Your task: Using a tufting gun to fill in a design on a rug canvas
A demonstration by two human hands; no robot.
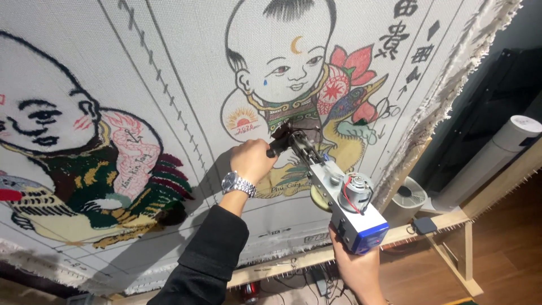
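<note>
A white cloth (186,85) with drawn, partly tufted figures is stretched on a wooden frame (451,217). The left hand (251,161), wearing a watch (238,183), has its fingers clenched around the front grip of the tufting gun (333,195), whose tip touches the cloth. Lower right, the right hand (355,265) grasps the gun's rear handle.

this is a rug-making workshop, likely a small studio. a large white backing cloth (186,79) is stretched on a wooden frame (451,226), its drawn outlines of children, a rooster and a duck partly filled with coloured yarn pile. a powered tufting gun (339,197) is pressed against the cloth. behind the frame are a wooden floor (508,248), a white fan (407,200) and cables.
</note>
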